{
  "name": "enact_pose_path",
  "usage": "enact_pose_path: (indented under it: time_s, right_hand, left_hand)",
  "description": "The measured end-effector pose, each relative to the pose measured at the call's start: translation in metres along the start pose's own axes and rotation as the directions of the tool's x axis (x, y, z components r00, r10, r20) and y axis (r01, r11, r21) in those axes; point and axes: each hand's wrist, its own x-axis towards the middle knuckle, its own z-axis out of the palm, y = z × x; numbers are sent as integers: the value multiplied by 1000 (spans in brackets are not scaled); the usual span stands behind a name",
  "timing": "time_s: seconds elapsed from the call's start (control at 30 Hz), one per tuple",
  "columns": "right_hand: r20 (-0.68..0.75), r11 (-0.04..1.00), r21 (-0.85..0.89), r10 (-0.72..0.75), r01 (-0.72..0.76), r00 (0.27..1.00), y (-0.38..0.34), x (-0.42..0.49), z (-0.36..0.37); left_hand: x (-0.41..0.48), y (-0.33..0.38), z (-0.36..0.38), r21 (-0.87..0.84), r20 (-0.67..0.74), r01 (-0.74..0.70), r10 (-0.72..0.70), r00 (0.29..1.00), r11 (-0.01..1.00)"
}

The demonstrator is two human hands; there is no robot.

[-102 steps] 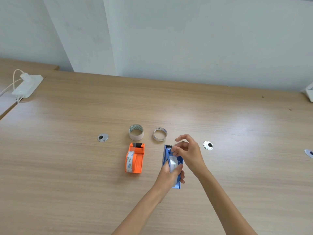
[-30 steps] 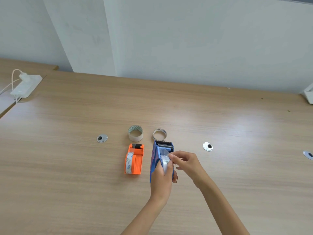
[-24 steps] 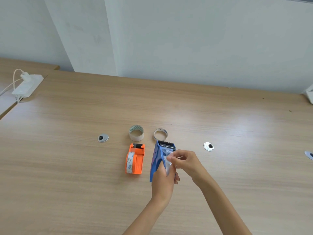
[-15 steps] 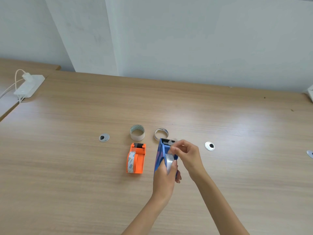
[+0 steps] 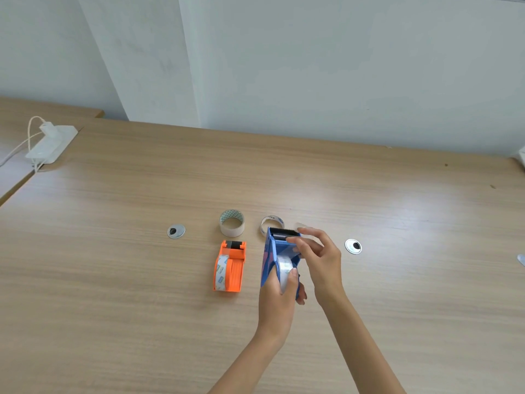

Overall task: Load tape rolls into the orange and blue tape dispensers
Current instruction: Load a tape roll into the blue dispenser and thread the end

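Note:
My left hand (image 5: 277,297) grips the blue tape dispenser (image 5: 269,257) from behind and holds it tilted just above the table. A clear tape roll (image 5: 285,268) sits inside it under my thumb. My right hand (image 5: 319,255) pinches the free end of the tape beside the dispenser's serrated blade (image 5: 284,231); a clear strip seems to stretch past my fingers. To the left, the orange tape dispenser (image 5: 230,265) lies on the table with a roll in it.
A beige tape core (image 5: 232,222) and a thin white ring (image 5: 272,223) stand just behind the dispensers. Metal cable grommets (image 5: 176,231) (image 5: 353,246) are set into the wooden table. A white power strip (image 5: 51,143) with a cable lies far left.
My right hand has drawn the tape end from the roll up to the blade at the dispenser's front. My left hand has kept its hold, tilting the blue dispenser slightly.

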Motion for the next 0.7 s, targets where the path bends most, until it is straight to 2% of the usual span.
enact_pose_path:
  time_s: [0.13,0.2,0.27,0.37,0.47,0.6,0.7]
  right_hand:
    - [-75,927,294,267,-234,961,6,-4,1]
    - [-95,908,307,327,-285,940,11,-5,1]
    - [-133,939,227,294,-260,947,14,-7,3]
    - [-206,995,-12,95,-99,974,10,-6,2]
    - [-88,992,-126,-39,28,995,-2,1,0]
    - [138,984,-169,-33,57,990,-12,14,5]
    - [210,982,-179,-25,64,977,-14,19,9]
  left_hand:
    - [-2,-3,2,65,-33,-32,34,999,997]
    - [-3,-5,5,96,-52,-47,52,997,994]
    - [-3,-5,6,124,-67,-59,68,995,990]
    - [-3,-5,7,106,-62,-48,55,997,993]
    - [-5,-4,5,67,-11,0,0,1000,998]
    - [-2,0,-1,-71,55,99,-95,994,993]
    - [5,1,-5,-58,-4,111,-111,994,992]
